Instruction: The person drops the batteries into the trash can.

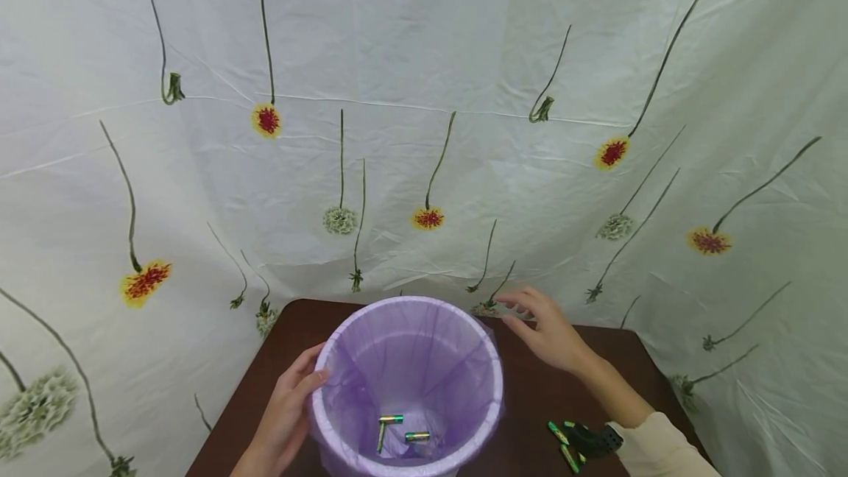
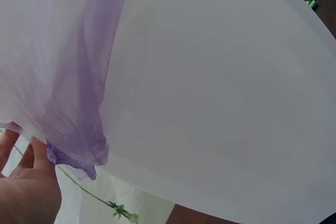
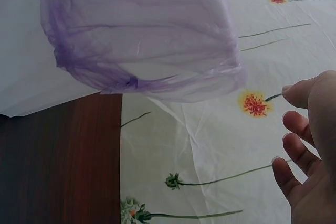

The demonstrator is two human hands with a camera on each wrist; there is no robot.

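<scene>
A white bin (image 1: pixel 495 397) with a thin purple bin liner (image 1: pixel 363 389) over its rim stands in front of me. My left hand (image 1: pixel 288 407) grips its left rim, thumb on top and fingers outside; the liner's loose edge hangs beside that hand in the left wrist view. Three green-and-gold batteries (image 1: pixel 417 436) lie at the bottom of the bin. To the right of the bin, my right hand (image 1: pixel 546 330) is raised over the table with fingers loosely bent, apart from the rim and holding nothing. In the right wrist view, the liner (image 3: pixel 152 35) hangs left of its fingertips.
Several more green batteries (image 1: pixel 570 457) lie on the dark brown table (image 1: pixel 530 389) to the bin's right, partly hidden by a black watch (image 1: pixel 599 440) on my right wrist. A white cloth (image 1: pixel 397 35) with printed flowers hangs behind the table and along both sides.
</scene>
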